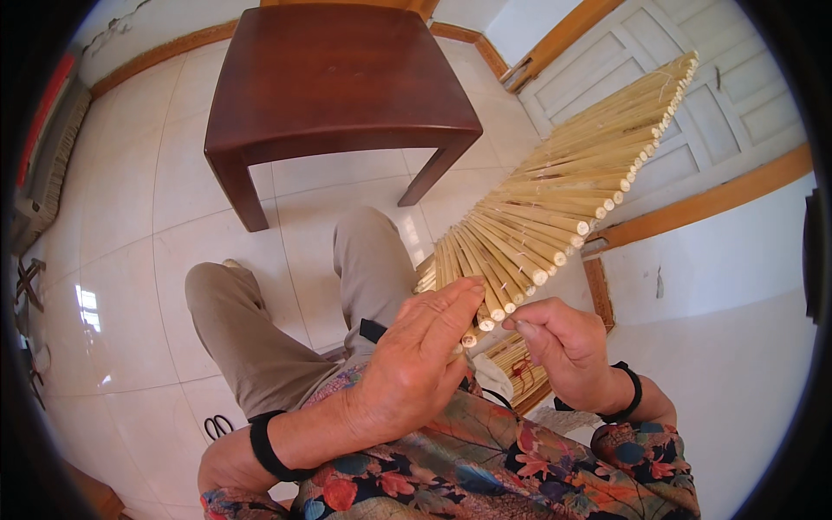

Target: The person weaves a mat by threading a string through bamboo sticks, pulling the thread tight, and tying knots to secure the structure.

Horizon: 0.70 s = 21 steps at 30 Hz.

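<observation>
A mat of pale, dry plant stalks [555, 195], tied side by side with thin thread, fans out from my lap toward the upper right. Its round cut ends run along the right edge. At the near end, my left hand [412, 355] is closed round the last stalks, with the thumb and fingers pressed on them. Just right of those ends, my right hand [568, 351] is closed in a pinch, fingertips close to the stalk tips. Whatever lies between these fingertips is too small to make out.
A dark red wooden table [338, 78] stands ahead on the tiled floor [121, 303]. Black-handled scissors [218, 425] lie at my left. More pale stalks [520, 368] show below my right hand. A white panelled door [641, 95] is behind the mat.
</observation>
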Available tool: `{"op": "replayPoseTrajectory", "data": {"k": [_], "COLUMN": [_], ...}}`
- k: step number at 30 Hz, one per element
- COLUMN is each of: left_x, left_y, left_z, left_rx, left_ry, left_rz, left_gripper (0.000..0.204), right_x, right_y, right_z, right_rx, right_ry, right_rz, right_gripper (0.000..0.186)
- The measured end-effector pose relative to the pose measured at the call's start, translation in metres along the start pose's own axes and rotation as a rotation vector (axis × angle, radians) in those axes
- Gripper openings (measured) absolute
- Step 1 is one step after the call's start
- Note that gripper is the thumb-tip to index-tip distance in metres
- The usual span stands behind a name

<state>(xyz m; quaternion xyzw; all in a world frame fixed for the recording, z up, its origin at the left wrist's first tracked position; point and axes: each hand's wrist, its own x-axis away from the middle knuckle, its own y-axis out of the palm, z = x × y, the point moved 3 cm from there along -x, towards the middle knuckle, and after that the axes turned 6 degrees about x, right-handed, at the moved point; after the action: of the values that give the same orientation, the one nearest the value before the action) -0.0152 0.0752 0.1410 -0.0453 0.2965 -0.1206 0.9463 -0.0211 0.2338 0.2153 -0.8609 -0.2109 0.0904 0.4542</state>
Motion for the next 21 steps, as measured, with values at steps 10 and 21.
{"op": "replayPoseTrajectory", "data": {"k": [10, 21], "left_x": [-0.0027, -0.0043], "left_y": [-0.0028, -0.0019], "left_z": [0.0017, 0.0031], "left_rx": [-0.021, -0.01], "left_ry": [0.001, -0.02], "left_rz": [-0.016, 0.016], "left_gripper": [0.061, 0.052], "right_x": [-0.0005, -0.0027], "right_y": [0.0011, 0.0011], "right_z": [0.0013, -0.0004], "right_rx": [-0.022, -0.064], "right_ry": [0.031, 0.042], "right_rz": [-0.003, 0.006], "right_gripper": [0.011, 0.011]}}
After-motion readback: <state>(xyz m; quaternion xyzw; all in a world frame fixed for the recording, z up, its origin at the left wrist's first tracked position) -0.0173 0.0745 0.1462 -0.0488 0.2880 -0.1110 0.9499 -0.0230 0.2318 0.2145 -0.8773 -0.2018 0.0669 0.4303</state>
